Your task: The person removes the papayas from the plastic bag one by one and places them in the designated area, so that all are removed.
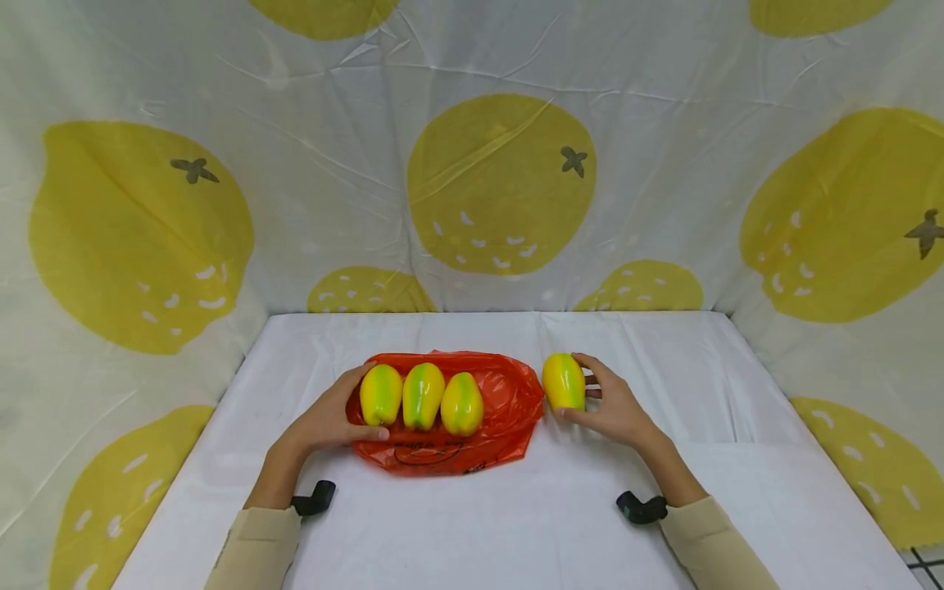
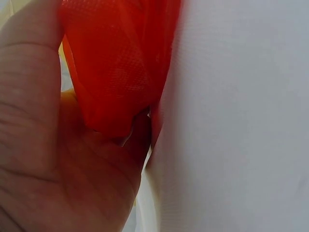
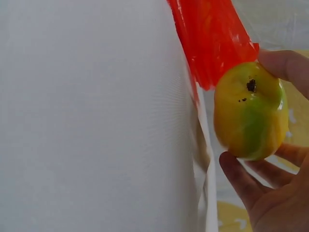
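Three glossy yellow-green fruits, mango-like in shape, sit in a row in an open red plastic bag: a left one, a middle one and a right one. My left hand grips the bag's left end beside the left fruit, thumb in front and fingers behind. Red plastic fills that hand in the left wrist view, hiding the fruit. At the bag's right end, my right hand holds a fourth such fruit between thumb and fingers, its dark stem spot showing.
A white cloth covers the table under the bag. Hanging sheets printed with big lemons enclose the back and both sides. A black wrist camera sits on the left wrist, another on the right.
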`<state>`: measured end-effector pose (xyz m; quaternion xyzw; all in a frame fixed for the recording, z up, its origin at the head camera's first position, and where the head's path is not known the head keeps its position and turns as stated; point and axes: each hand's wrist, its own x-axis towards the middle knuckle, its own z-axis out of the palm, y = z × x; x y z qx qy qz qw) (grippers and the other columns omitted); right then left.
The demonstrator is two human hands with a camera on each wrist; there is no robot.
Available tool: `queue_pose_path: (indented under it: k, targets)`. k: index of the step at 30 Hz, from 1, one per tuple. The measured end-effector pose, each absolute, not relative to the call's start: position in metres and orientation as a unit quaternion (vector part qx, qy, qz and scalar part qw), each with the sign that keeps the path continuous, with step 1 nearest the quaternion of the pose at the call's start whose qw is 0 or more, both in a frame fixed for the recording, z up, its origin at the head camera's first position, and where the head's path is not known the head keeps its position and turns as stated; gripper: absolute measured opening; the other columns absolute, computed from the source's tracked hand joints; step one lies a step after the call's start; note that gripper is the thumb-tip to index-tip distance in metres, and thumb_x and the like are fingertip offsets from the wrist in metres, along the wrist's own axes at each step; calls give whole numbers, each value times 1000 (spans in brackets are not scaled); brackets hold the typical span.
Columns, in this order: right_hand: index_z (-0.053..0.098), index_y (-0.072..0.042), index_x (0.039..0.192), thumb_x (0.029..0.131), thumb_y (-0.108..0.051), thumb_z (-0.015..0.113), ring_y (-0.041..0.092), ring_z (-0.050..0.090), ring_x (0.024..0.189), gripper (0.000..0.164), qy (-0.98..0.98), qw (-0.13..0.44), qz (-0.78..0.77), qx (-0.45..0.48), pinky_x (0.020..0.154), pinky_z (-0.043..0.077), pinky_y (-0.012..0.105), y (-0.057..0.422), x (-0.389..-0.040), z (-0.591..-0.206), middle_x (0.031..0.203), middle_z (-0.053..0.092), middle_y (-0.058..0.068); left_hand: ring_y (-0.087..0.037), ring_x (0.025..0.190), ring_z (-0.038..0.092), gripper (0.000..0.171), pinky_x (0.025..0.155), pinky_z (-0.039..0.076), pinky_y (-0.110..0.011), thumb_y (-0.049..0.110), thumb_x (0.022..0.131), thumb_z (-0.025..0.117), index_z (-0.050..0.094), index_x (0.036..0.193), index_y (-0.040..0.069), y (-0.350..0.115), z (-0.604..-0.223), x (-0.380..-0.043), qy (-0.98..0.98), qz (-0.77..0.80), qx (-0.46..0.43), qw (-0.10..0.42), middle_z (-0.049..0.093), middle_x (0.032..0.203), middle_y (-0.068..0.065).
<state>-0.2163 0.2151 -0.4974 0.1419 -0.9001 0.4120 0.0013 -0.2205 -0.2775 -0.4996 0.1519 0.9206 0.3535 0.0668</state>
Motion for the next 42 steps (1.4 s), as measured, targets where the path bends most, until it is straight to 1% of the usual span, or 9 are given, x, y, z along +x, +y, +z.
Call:
queue_pose_path:
  k: [8, 12, 16, 20, 26, 29, 34, 39, 42]
  targets:
    - [39, -15, 155, 79, -36, 88, 33, 64, 117, 92, -898, -8, 413, 150, 98, 57, 51, 214, -218, -500, 152, 50, 11, -38, 144, 40, 124, 116, 34, -69, 56, 67, 91, 24, 163, 16, -276, -497, -220, 919, 358, 153, 66, 35, 163, -14]
    - [40, -15, 154, 78, -39, 88, 30, 64, 116, 93, -900, -12, 407, 154, 97, 58, 47, 212, -218, -500, 151, 51, 10, -38, 145, 39, 123, 117, 33, -69, 56, 67, 92, 24, 163, 17, -276, -497, -219, 918, 360, 151, 67, 34, 163, -13]
    - [41, -17, 153, 76, -44, 89, 26, 64, 114, 95, -902, -20, 401, 158, 93, 59, 42, 211, -218, -502, 148, 54, 6, -37, 144, 40, 123, 117, 34, -68, 55, 67, 92, 24, 163, 17, -276, -498, -219, 917, 364, 149, 68, 35, 162, -12]
    - [42, -19, 152, 73, -45, 91, 25, 65, 112, 97, -899, -21, 405, 164, 91, 60, 40, 210, -218, -504, 147, 55, 5, -37, 144, 40, 123, 117, 35, -68, 54, 68, 92, 24, 163, 17, -276, -498, -219, 916, 366, 148, 70, 35, 162, -12]
    - [41, -18, 153, 72, -46, 92, 26, 65, 112, 100, -897, -16, 406, 175, 91, 60, 41, 212, -217, -506, 147, 54, 7, -38, 144, 40, 124, 116, 35, -68, 55, 68, 92, 23, 164, 18, -276, -499, -219, 918, 362, 144, 72, 34, 163, -13]
    - [37, -17, 156, 71, -47, 92, 27, 63, 116, 105, -898, -21, 403, 174, 92, 60, 41, 212, -217, -506, 149, 53, 8, -37, 144, 41, 124, 116, 35, -68, 55, 67, 92, 24, 164, 18, -275, -499, -219, 918, 363, 144, 71, 35, 162, -12]
    - [32, -19, 159, 67, -50, 94, 29, 61, 120, 115, -900, -31, 400, 168, 95, 58, 42, 213, -217, -504, 151, 49, 7, -35, 142, 43, 121, 115, 38, -66, 55, 68, 91, 24, 163, 20, -274, -500, -221, 917, 363, 149, 67, 38, 160, -10]
    - [31, -20, 160, 65, -53, 94, 33, 59, 125, 118, -903, -34, 394, 168, 101, 55, 51, 214, -217, -503, 154, 45, 7, -35, 142, 43, 122, 115, 38, -66, 56, 68, 91, 24, 163, 21, -274, -501, -221, 919, 360, 145, 69, 38, 160, -10]
    - [30, -18, 160, 65, -56, 93, 35, 55, 130, 121, -906, -31, 384, 172, 106, 52, 57, 215, -218, -503, 157, 42, 8, -36, 142, 43, 123, 115, 38, -66, 57, 68, 91, 23, 164, 21, -275, -501, -221, 919, 360, 141, 72, 37, 160, -10]
